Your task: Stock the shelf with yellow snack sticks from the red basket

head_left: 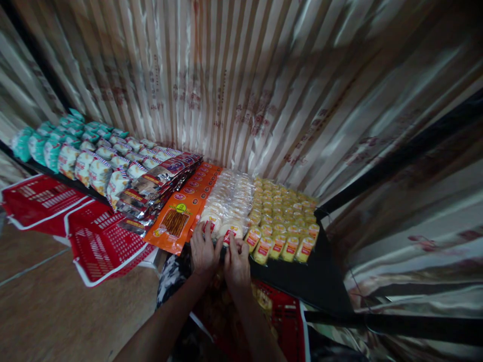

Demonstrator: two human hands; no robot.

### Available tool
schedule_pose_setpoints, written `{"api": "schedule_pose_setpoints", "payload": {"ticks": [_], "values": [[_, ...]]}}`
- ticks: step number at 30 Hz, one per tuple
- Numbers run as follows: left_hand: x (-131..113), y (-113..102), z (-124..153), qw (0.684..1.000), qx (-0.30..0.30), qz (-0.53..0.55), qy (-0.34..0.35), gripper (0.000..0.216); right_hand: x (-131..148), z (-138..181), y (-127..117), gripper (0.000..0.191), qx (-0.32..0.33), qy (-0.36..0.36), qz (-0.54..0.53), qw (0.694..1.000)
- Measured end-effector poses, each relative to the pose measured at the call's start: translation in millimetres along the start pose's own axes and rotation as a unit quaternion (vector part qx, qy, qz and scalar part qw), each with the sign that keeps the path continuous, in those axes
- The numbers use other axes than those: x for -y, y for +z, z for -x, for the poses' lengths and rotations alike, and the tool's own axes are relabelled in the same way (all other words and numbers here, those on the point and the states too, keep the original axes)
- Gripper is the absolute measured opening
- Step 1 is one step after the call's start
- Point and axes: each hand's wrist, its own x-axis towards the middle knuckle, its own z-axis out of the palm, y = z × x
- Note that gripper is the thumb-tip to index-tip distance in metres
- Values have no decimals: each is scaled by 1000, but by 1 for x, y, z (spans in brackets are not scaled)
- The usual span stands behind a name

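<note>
My left hand (204, 251) bends its fingers onto the front of a white round wrapped cake (214, 221) with a red label, its thumb pointing toward the other hand. Close beside it, my right hand (237, 261) grips the lower edge of a second white wrapped cake (231, 230), also red-labelled. Both cakes are at the front end of rows of clear-wrapped white cakes (236, 188). Just to the right stand rows of yellow wrapped cakes (277, 244) with orange-red labels. Flat orange snack bags (177, 216) lie left of my left hand. My fingertips partly cover the labels.
Left along the black shelf (302, 281) are silvery-red packets (151, 191) and many white-and-teal bags (81, 158). Red baskets (101, 241) stand below on the tiled floor. Another red basket (285, 311) with packs is under my forearms. A striped curtain (226, 75) hangs behind.
</note>
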Motion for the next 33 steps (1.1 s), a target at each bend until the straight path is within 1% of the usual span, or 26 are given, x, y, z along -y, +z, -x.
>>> {"api": "schedule_pose_setpoints", "payload": {"ticks": [11, 15, 20, 24, 27, 30, 32, 33], "values": [[0, -1, 1, 1000, 13, 5, 2, 52, 5, -3, -6, 46, 19, 11, -8, 1000], [1, -4, 1, 1000, 18, 15, 5, 45, 8, -3, -8, 47, 27, 17, -10, 999], [10, -5, 2, 996, 45, 71, 15, 43, 7, 1, -12, 46, 33, 7, -41, 999], [19, -4, 4, 992, 52, 112, 20, 41, 5, 2, -14, 42, 26, 5, -71, 997], [19, -11, 5, 991, 46, 119, 45, 38, 8, 2, -18, 37, 8, -5, -84, 996], [15, -27, 14, 987, 50, 133, 79, 31, 10, 11, -27, 32, 8, -26, -106, 994], [12, -38, 27, 980, 81, 153, 101, 28, 6, 25, -36, 30, 23, -30, -114, 993], [12, -42, 35, 973, 114, 163, 115, 28, 2, 34, -39, 29, 35, -27, -115, 992]]}}
